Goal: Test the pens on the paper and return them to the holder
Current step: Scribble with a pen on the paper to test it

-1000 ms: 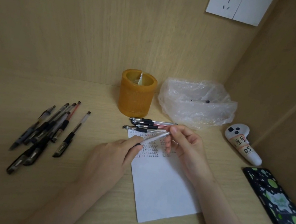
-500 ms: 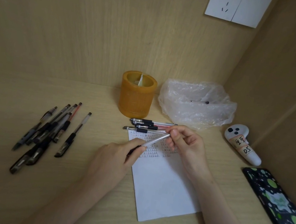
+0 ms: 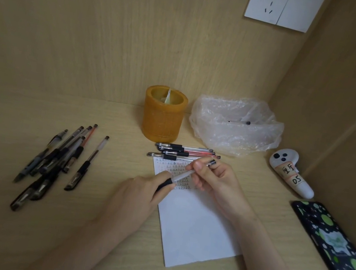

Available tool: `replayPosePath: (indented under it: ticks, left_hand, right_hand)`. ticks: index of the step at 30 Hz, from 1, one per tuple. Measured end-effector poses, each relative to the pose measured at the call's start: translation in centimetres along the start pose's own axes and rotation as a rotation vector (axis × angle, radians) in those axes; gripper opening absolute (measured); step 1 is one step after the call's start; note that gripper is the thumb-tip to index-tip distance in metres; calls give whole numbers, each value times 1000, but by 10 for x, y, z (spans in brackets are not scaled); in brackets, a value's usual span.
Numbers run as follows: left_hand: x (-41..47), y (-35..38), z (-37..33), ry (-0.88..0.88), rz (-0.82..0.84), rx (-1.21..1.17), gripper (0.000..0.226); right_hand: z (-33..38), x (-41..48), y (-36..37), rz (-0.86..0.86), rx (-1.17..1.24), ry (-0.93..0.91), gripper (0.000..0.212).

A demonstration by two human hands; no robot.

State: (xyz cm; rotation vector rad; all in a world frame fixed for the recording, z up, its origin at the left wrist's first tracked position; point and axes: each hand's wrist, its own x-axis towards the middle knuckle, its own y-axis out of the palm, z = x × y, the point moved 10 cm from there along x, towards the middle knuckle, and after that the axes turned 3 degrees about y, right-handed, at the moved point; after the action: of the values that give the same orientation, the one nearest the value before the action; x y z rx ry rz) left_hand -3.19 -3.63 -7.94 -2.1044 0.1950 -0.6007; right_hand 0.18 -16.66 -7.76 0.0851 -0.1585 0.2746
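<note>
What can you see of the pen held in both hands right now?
The pen is a slim stick type with a clear, plastic-looking barrel and a black grip section. It slants up to the right above the handwritten top part of the paper. The left hand grips the black section, hiding the tip; the right hand pinches the barrel's upper end. Whether it is capped or touches the paper cannot be told.
</note>
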Motion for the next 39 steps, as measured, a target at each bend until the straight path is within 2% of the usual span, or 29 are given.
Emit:
replayPosePath:
  ticks: [8, 14, 19, 22, 24, 27, 30, 32, 35, 37, 39]
  left_hand:
    - [1, 2, 3, -18, -10, -100, 21]
    - [0, -6, 6, -8, -77, -163, 26]
    - [-2, -8, 4, 24, -91, -163, 28]
    - [-1, -4, 1, 61, -91, -152, 40]
    - [-1, -1, 4, 25, -77, -160, 49]
    - [-1, -1, 11, -49, -48, -106, 55]
    - [-2, -1, 17, -85, -37, 4, 49]
    - [-2, 1, 19, -109, -5, 64, 49]
    - [-2, 6, 19, -107, 45, 117, 53]
    - [-2, 7, 21, -115, 58, 132, 53]
    - [-2, 9, 21, -126, 71, 147, 52]
  right_hand:
    - [2, -2, -1, 34, -38, -21, 19]
    - [5, -1, 4, 92, 52, -46, 31]
    - [-7, -2, 24, 235, 185, 62, 35]
    - [-18, -4, 32, 241, 111, 139, 22]
    - [-22, -1, 26, 165, 111, 159, 19]
    - [-14, 3, 7, 47, 244, 149, 14]
    - [-10, 4, -15, -16, 339, 203, 45]
    - [-10, 4, -26, -70, 349, 234, 48]
    - [-19, 1, -44, -245, 155, 293, 36]
    - [-21, -4, -59, -371, -52, 285, 37]
    - [-17, -7, -65, -450, -151, 257, 37]
